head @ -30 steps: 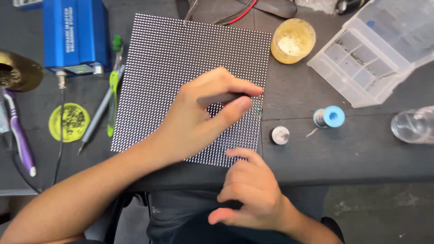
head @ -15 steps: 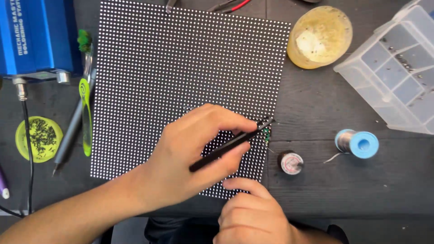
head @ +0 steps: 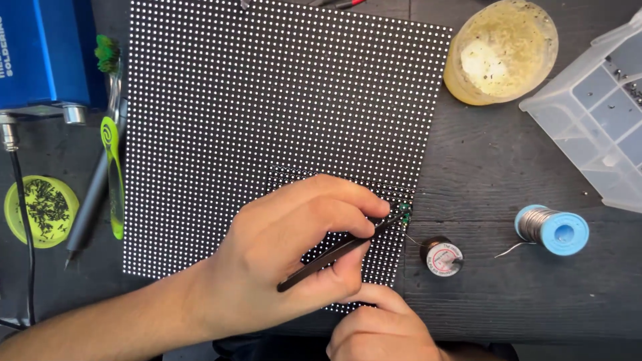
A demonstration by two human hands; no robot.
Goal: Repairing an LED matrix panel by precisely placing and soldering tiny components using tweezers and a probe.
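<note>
A black panel studded with a grid of small white dots (head: pixel 267 120) lies flat on the dark table. My left hand (head: pixel 294 257) rests on the panel's lower right area and grips black tweezers (head: pixel 341 249). The tweezer tips touch a tiny green part (head: pixel 405 208) at the panel's right edge. My right hand (head: pixel 378 331) sits at the bottom of the view, fingers curled against the panel's near edge, holding nothing that I can see.
A blue box-shaped device (head: pixel 43 53) stands at top left, with a soldering iron (head: pixel 100 180) and a yellow-green dish (head: pixel 40 210) beside it. A yellowish jar (head: pixel 501 50), a clear compartment box (head: pixel 595 127), a blue solder spool (head: pixel 554 230) and a small wire spool (head: pixel 441 257) lie on the right.
The view has closed in on the panel. My left hand has turned the tweezers out and set their tips at the panel's right edge. My right hand moved up to the panel's near edge.
</note>
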